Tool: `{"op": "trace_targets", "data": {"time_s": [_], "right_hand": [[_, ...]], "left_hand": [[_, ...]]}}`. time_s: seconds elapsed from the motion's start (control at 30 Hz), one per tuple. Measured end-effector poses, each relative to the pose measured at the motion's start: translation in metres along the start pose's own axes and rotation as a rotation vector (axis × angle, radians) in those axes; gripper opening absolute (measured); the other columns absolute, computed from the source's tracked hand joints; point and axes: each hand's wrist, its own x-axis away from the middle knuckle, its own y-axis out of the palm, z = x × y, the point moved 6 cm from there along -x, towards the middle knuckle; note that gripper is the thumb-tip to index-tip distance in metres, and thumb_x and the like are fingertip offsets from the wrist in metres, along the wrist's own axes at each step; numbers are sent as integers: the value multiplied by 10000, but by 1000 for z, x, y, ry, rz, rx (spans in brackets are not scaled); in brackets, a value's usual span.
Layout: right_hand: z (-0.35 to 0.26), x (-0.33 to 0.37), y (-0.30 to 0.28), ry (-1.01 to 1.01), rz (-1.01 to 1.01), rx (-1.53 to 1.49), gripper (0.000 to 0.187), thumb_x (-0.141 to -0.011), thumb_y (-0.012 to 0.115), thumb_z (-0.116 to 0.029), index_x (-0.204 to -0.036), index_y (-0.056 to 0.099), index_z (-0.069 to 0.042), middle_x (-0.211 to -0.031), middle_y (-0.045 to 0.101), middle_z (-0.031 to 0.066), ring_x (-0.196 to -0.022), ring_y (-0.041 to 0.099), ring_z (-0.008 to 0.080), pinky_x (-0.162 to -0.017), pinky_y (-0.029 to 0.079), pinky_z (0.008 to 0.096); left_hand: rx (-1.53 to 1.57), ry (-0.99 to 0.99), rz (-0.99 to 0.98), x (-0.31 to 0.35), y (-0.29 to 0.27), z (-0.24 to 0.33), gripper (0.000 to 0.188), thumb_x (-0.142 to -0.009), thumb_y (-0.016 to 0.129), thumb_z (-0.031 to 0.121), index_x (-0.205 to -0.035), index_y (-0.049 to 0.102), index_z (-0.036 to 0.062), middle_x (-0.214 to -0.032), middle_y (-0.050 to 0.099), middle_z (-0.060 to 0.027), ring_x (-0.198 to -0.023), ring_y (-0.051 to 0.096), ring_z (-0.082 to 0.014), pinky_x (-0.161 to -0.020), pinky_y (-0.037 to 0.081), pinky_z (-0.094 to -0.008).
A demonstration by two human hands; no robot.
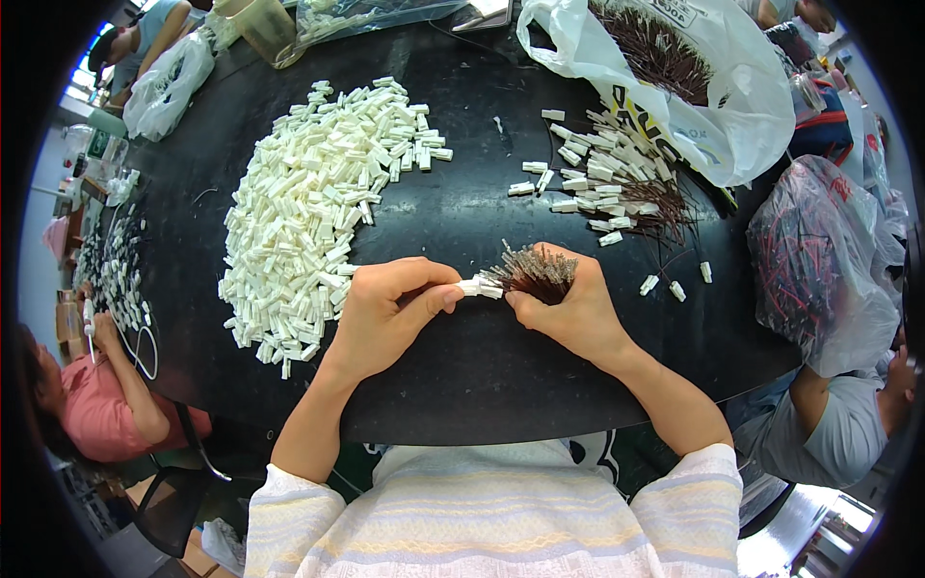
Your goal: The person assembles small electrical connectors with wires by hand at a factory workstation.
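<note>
A smooth black table [462, 385] stretches across the room, a loose heap of hard, blocky white connectors [299, 212] on its left. At far right slumps a crinkled white plastic bag [747, 144] of brown wires; nearer, a clear plastic sack [819, 260] bulges at the right edge. The bag crowds a smaller pile of wired connectors [617, 173]. Near centre, the right hand [583, 313] grips a bristly wire bundle [540, 276] with silvery tips; the left hand [385, 313] pinches a small white connector [480, 287] just beside it.
</note>
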Motion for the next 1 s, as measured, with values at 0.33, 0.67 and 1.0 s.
{"op": "trace_targets", "data": {"time_s": [0.33, 0.67, 1.0], "right_hand": [[3, 2, 1, 16, -50, -69, 53, -756, 610, -30, -777, 572, 0, -622, 543, -11, -546, 483, 31, -484, 374, 181], [3, 2, 3, 30, -58, -116, 64, -772, 615, -39, -798, 573, 1, -636, 547, -9, -552, 494, 40, -504, 390, 180], [3, 2, 6, -44, -88, -24, 69, -778, 612, -53, -795, 574, 3, -607, 540, 13, -561, 488, 43, -512, 382, 193]], "left_hand": [[8, 28, -33, 1, 9, -1, 88, -794, 588, 65, -790, 600, -22, -607, 546, -15, -539, 459, -49, -482, 340, -189], [-6, 61, -24, 0, 12, -1, 89, -799, 584, 65, -783, 587, -23, -624, 555, -31, -548, 486, -70, -492, 365, -203], [-102, 197, -37, 1, 12, 4, 78, -763, 602, 48, -802, 594, -19, -652, 557, -77, -575, 532, -159, -528, 407, -258]]}}
